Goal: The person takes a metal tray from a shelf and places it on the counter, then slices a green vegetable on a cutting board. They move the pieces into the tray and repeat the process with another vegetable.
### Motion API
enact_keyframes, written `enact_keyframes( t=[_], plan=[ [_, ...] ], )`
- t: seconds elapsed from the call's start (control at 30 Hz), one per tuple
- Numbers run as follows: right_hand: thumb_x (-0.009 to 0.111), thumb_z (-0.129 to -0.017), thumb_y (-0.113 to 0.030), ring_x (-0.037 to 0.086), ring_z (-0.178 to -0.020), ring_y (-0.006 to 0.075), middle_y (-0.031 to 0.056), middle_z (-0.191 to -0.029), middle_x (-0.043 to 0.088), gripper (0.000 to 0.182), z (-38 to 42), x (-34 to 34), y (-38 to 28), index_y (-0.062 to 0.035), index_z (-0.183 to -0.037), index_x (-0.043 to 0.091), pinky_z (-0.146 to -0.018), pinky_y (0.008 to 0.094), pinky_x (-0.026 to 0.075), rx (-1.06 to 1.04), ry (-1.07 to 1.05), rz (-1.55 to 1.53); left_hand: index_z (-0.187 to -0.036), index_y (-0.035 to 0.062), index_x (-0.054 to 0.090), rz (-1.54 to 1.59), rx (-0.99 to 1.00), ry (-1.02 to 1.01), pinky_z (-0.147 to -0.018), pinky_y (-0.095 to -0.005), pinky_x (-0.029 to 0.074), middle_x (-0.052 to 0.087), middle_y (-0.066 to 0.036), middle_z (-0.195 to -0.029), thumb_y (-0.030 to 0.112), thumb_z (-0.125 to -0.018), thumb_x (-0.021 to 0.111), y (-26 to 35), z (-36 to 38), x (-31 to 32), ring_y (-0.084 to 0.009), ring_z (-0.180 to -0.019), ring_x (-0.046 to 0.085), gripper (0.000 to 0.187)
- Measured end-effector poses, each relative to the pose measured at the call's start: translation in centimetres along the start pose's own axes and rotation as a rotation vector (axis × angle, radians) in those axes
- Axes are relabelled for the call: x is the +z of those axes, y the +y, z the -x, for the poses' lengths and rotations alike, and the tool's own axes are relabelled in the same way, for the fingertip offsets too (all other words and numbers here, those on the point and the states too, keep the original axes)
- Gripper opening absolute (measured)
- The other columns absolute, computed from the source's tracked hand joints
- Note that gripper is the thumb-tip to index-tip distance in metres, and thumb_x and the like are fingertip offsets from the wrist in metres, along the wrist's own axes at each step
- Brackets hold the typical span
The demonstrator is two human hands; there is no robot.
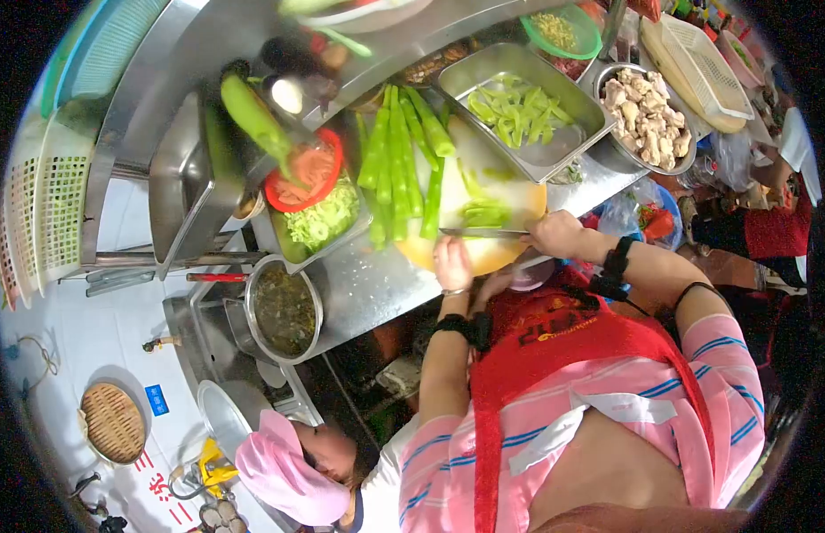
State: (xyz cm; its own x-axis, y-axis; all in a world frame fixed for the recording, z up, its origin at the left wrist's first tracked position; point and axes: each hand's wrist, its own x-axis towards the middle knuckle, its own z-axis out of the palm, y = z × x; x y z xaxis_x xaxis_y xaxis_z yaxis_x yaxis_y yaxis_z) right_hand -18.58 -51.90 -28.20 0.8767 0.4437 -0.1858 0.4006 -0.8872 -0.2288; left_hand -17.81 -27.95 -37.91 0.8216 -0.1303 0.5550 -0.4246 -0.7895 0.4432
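Note:
My right hand [557, 235] grips the handle of a kitchen knife [483, 233]; its blade points left across the round cutting board [506, 258]. Just below the blade's tip end is my left hand [451, 264], its fingers bunched together on the board. Whatever lies under those fingers is hidden. Sliced green pieces [485, 211] sit along the far side of the blade. Several long green stalks [395, 169] are laid on the board's left part, one reaching close to my left fingers.
A steel tray of cut green pieces [599, 120] rests beyond the board. To the right stands a bowl of meat chunks [648, 115]. Leftward are a red basket [328, 147], a tray of green shreds [319, 218] and a steel pot [284, 306]. A person in a pink cap [284, 466] is close by.

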Motion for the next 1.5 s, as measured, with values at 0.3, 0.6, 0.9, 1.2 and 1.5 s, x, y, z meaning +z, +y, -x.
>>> enact_keyframes(
  t=[0.3, 0.6, 0.9, 1.2, 1.5],
  plan=[
    [0.046, -0.085, -0.041, 0.060, -0.054, 0.0311, 0.0150, -0.060, 0.060, 0.040, -0.1, -0.1, 0.0, -0.0032, -0.083, 0.059, -0.051, 0.0406, 0.049, 0.030, -0.054, 0.009, -0.086, 0.0029, 0.057, -0.003, 0.006, 0.047, -0.079, -0.0414, 0.043, 0.054, -0.014, -0.097, 0.006, -0.076, 0.059, 0.1, 0.0, 0.1, -0.0337, -0.091, 0.051, 0.010],
    [0.046, -0.085, -0.041, 0.060, -0.053, 0.0309, 0.0147, -0.058, 0.059, 0.040, 0.1, -1.4, -0.8, -0.0035, -0.079, 0.058, -0.048, 0.0406, 0.048, 0.033, -0.026, 0.010, -0.087, 0.0028, 0.056, 0.067, -0.029, 0.073, -0.080, -0.0422, 0.040, 0.054, -0.015, -0.095, 0.006, -0.078, 0.057, 0.2, 0.0, -0.2, -0.0334, -0.089, 0.051, 0.010],
    [0.045, -0.086, -0.040, 0.062, -0.060, 0.0306, 0.0142, -0.065, 0.061, 0.038, -0.4, 0.7, -0.9, -0.0052, -0.083, 0.059, -0.054, 0.0407, 0.049, 0.070, -0.138, 0.020, -0.088, 0.0038, 0.056, 0.083, -0.103, 0.132, -0.079, -0.0404, 0.040, 0.054, -0.014, -0.094, 0.006, -0.078, 0.057, 0.1, 0.3, -2.1, -0.0328, -0.087, 0.051, 0.011],
    [0.047, -0.085, -0.037, 0.057, -0.052, 0.0350, 0.0180, -0.057, 0.056, 0.036, 0.5, -1.7, -2.2, -0.0019, -0.084, 0.052, -0.049, 0.0442, 0.046, 0.114, 0.000, -0.125, -0.088, 0.0089, 0.062, -0.072, 0.002, -0.019, -0.084, -0.0397, 0.040, 0.057, -0.008, -0.097, 0.015, -0.075, 0.063, 0.1, -0.5, -2.4, -0.0305, -0.094, 0.051, 0.014],
    [0.051, -0.080, -0.034, 0.062, -0.057, 0.0282, 0.0128, -0.065, 0.062, 0.032, 1.2, 0.0, -3.4, -0.0034, -0.084, 0.058, -0.050, 0.0388, 0.049, 0.117, -0.082, -0.060, -0.086, 0.0056, 0.060, 0.028, -0.210, 0.068, -0.084, -0.0404, 0.038, 0.058, -0.012, -0.095, 0.015, -0.079, 0.059, 0.4, 0.9, -3.3, -0.0314, -0.093, 0.051, 0.012]
  ],
)
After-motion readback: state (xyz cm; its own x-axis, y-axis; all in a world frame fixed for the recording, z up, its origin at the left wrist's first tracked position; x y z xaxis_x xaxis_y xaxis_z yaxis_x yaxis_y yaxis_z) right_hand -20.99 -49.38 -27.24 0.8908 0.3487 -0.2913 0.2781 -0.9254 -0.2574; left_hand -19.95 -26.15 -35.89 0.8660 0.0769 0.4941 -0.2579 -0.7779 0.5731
